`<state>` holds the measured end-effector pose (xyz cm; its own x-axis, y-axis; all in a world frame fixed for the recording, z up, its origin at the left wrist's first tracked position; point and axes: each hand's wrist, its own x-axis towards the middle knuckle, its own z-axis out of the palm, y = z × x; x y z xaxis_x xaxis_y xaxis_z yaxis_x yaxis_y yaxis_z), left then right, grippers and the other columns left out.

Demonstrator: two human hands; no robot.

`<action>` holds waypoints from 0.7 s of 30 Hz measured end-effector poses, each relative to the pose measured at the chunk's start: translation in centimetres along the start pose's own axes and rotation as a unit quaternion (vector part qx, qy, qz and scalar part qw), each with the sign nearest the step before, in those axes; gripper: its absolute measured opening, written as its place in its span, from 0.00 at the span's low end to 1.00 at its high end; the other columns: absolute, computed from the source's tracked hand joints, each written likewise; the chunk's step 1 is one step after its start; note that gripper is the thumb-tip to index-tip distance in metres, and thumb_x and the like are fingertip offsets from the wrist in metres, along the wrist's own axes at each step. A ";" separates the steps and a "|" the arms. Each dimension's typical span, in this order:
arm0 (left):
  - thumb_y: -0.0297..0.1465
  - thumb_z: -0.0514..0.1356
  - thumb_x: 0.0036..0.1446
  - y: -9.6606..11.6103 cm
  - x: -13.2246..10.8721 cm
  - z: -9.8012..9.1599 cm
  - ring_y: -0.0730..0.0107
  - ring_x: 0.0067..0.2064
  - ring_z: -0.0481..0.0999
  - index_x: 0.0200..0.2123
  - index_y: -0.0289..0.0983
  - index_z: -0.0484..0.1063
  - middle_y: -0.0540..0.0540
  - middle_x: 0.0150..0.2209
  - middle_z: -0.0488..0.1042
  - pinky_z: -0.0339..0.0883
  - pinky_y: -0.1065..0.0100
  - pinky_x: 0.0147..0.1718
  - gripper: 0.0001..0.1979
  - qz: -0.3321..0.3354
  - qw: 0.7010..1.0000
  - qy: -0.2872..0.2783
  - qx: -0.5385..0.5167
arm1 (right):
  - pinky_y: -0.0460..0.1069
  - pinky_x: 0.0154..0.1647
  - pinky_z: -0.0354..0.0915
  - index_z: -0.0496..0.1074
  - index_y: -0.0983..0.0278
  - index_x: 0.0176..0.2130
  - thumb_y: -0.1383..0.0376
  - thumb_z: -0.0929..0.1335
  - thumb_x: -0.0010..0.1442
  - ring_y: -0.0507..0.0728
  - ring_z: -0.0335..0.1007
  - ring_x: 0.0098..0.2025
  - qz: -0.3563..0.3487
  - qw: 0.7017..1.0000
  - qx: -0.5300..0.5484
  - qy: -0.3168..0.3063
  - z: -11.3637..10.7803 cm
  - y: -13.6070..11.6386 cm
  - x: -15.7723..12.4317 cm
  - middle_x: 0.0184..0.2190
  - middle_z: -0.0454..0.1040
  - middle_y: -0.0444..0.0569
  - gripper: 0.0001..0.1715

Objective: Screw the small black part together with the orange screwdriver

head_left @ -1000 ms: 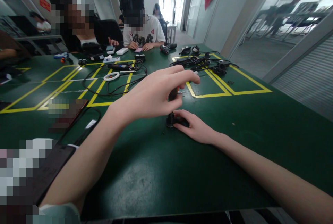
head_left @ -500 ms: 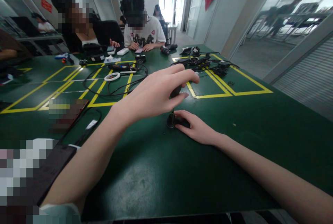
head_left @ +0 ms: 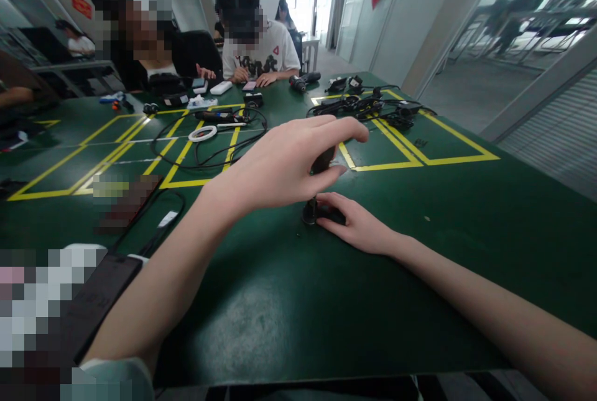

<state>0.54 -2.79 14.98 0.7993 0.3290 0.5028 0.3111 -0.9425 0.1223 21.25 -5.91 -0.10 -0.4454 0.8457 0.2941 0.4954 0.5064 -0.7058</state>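
Note:
My left hand (head_left: 293,158) is closed round the dark handle of a screwdriver (head_left: 323,161), with the index finger reaching over its top. The shaft points straight down into a small dark round part (head_left: 308,215) on the green table. From the right, my right hand (head_left: 361,225) pinches that part and steadies it against the tabletop. Its fingertips and a black piece under the palm partly cover one another. Where the screwdriver tip meets the part is too small to make out. A tiny dark speck (head_left: 298,234) lies just in front of the part.
Black cables and adapters (head_left: 368,106) lie at the back right beside a power drill (head_left: 304,81). A white tape roll (head_left: 203,133) and a cable loop are farther left. Near my left forearm lies a dark box (head_left: 109,295). Two people (head_left: 259,56) sit across the table (head_left: 420,301).
The whole view has shifted slightly, so the hands sit a little farther right in the picture. Both hands keep their holds, and the left index finger extends a bit more.

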 end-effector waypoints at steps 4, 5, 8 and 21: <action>0.23 0.55 0.59 0.6 0.1 -0.4 0.62 0.46 0.79 0.56 0.42 0.71 0.45 0.45 0.78 0.72 0.60 0.47 0.23 -0.008 1.000 -0.023 -0.014 | 0.63 0.53 0.76 0.73 0.59 0.53 0.64 0.69 0.64 0.65 0.79 0.48 0.005 1.000 0.006 -0.001 -0.1 0.0 0.0 0.47 0.80 0.53 0.17; 0.22 0.54 0.59 0.7 0.2 -0.4 0.62 0.47 0.79 0.56 0.42 0.71 0.45 0.46 0.78 0.73 0.60 0.47 0.23 -0.009 0.999 -0.029 -0.017 | 0.63 0.54 0.75 0.73 0.59 0.53 0.64 0.69 0.64 0.65 0.79 0.50 0.006 1.000 0.006 -0.006 -0.1 0.0 -0.1 0.47 0.81 0.53 0.16; 0.23 0.53 0.62 0.8 0.4 -0.5 0.61 0.50 0.78 0.55 0.44 0.71 0.46 0.48 0.77 0.73 0.60 0.47 0.21 -0.019 0.999 -0.030 -0.011 | 0.63 0.54 0.74 0.73 0.60 0.53 0.62 0.69 0.65 0.66 0.79 0.50 0.007 1.000 0.007 -0.006 -0.1 0.3 -0.1 0.48 0.80 0.54 0.17; 0.23 0.52 0.61 0.7 0.2 -0.5 0.62 0.48 0.77 0.53 0.44 0.71 0.44 0.50 0.75 0.72 0.60 0.46 0.20 -0.018 0.999 -0.040 -0.015 | 0.63 0.53 0.75 0.73 0.59 0.52 0.63 0.69 0.65 0.65 0.79 0.49 -0.001 1.000 0.006 -0.001 -0.1 0.2 0.0 0.47 0.80 0.53 0.15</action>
<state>0.68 -3.41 15.62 0.8272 0.3653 0.4270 0.3255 -0.9309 0.1658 21.43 -5.83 -0.22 -0.4480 0.8444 0.2937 0.4850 0.5056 -0.7136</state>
